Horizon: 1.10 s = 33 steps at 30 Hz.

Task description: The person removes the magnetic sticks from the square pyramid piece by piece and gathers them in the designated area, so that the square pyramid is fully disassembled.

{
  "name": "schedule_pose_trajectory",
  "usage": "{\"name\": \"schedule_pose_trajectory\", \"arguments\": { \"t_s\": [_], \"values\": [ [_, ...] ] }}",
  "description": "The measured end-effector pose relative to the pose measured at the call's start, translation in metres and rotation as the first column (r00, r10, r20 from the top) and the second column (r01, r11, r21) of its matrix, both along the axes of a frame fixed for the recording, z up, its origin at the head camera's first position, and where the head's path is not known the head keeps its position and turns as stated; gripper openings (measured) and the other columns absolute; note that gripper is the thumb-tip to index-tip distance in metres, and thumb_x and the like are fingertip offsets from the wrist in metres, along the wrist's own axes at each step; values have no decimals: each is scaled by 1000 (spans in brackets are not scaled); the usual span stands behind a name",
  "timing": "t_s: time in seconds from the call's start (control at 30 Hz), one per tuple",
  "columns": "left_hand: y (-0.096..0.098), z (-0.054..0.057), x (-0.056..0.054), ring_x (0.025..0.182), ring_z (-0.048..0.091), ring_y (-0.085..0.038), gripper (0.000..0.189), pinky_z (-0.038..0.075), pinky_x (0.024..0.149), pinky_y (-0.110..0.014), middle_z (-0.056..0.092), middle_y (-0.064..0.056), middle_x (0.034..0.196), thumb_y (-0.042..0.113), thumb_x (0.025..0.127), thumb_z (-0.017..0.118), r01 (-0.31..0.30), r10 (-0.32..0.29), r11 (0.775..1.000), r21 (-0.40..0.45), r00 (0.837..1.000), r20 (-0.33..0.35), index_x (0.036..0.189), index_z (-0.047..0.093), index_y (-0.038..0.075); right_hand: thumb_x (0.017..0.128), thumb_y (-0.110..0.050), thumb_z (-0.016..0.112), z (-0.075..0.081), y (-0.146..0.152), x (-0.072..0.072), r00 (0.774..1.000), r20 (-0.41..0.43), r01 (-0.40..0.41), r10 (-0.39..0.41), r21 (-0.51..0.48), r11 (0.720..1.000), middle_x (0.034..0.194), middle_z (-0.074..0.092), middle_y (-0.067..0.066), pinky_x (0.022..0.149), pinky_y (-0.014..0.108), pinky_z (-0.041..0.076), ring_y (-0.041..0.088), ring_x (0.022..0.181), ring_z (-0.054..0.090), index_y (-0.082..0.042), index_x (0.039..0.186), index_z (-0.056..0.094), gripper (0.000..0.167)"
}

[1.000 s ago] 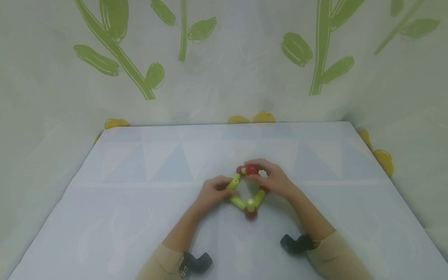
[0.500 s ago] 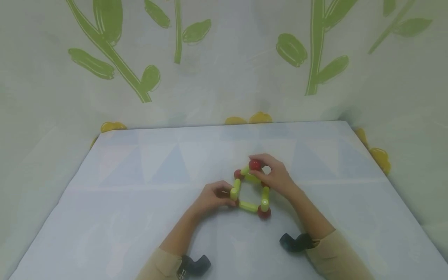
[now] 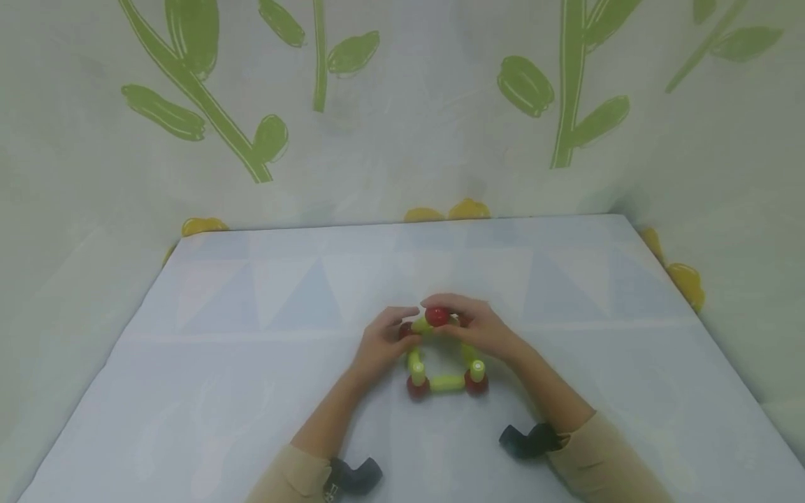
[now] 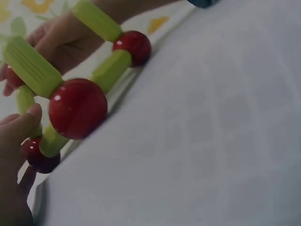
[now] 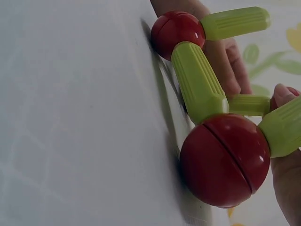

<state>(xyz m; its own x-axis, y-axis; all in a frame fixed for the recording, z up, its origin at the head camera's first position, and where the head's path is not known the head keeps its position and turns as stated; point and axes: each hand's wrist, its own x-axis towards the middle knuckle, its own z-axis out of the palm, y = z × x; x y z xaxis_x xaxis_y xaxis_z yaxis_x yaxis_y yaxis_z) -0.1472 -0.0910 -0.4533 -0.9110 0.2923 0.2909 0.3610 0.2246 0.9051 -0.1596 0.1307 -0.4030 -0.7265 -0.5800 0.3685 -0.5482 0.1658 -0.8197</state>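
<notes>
A magnetic stick-and-ball frame of yellow-green rods (image 3: 448, 383) and red balls forms a square on the table, with short rods standing up at its near corners. My left hand (image 3: 381, 344) grips the far left corner, thumb and fingers around the corner ball (image 3: 407, 328) and its rod. My right hand (image 3: 474, 325) pinches another red ball (image 3: 437, 316) at the top end of that corner's rod. In the right wrist view, a near corner ball (image 5: 225, 160) and its ribbed rod (image 5: 197, 80) show large. The far right corner is partly hidden behind my right hand.
The pale table (image 3: 251, 391) with faint triangle prints extends around the frame. A backdrop (image 3: 402, 140) with green leaf prints rises along the far edge and sides. Dark wrist-worn devices (image 3: 531, 441) sit at both sleeves.
The frame has turned counterclockwise, so one side now faces the near edge. Both hands shifted along it; my right hand moved the pinched ball left, close to my left fingers.
</notes>
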Motion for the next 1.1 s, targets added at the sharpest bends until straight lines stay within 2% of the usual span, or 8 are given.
{"name": "schedule_pose_trajectory", "arguments": {
  "t_s": [0.13,0.27,0.33,0.43,0.57,0.7,0.93,1.1],
  "values": [
    [7,2,1,100,61,-15,33,51,90,-28,67,-4,106,3,82,69,25,-27,999,-26,997,-72,114,66,9,84,-1,67,-3,-2,-1,1000,-18,-25,25,-17,1000,121,61,19,102,24,41,15,120,53,1,123,57,40],
    [9,6,3,99,64,-15,28,51,89,-27,70,-3,103,1,82,69,-26,24,998,-53,999,-45,109,69,9,84,-1,68,-2,-3,1,999,-47,-4,4,2,1000,122,62,16,103,26,41,17,122,52,0,122,58,40],
    [8,3,2,100,64,-15,28,51,89,-27,70,-1,105,4,82,70,-52,52,996,-67,999,-9,109,69,11,84,-2,68,-1,-3,1,998,-52,27,-26,15,1000,123,61,13,102,28,42,19,122,52,-2,123,58,40],
    [8,6,3,103,64,-15,29,50,92,-29,70,-1,107,8,80,72,-95,101,993,-62,990,96,109,69,11,85,-3,67,0,2,-1,995,-19,99,-98,21,995,126,60,9,102,32,43,20,123,52,-5,124,57,40],
    [6,8,1,104,64,-16,32,49,93,-31,71,-1,106,18,77,77,-170,170,985,-19,954,246,107,71,13,85,-8,69,6,13,-6,978,15,206,-207,51,977,127,59,6,100,36,44,19,122,52,-10,125,56,42],
    [3,9,-2,102,65,-16,33,50,92,-30,71,-3,104,19,74,79,-201,184,979,24,931,316,105,71,13,81,-8,73,13,24,-10,961,-52,276,-272,103,956,120,61,5,95,36,48,19,112,58,-10,122,57,44],
    [1,6,-6,97,66,-15,33,51,89,-26,72,-4,99,18,76,78,-148,122,987,58,940,320,107,69,12,73,2,77,15,34,-13,915,-212,369,-344,94,924,107,65,8,85,27,53,20,97,63,-4,113,58,44],
    [1,3,-14,98,66,-15,34,51,89,-26,72,-3,97,20,75,79,-135,113,990,48,940,321,107,69,14,71,3,78,13,34,-10,875,-310,419,-372,100,902,103,66,8,82,32,55,20,94,63,-4,110,59,44]
  ]
}}
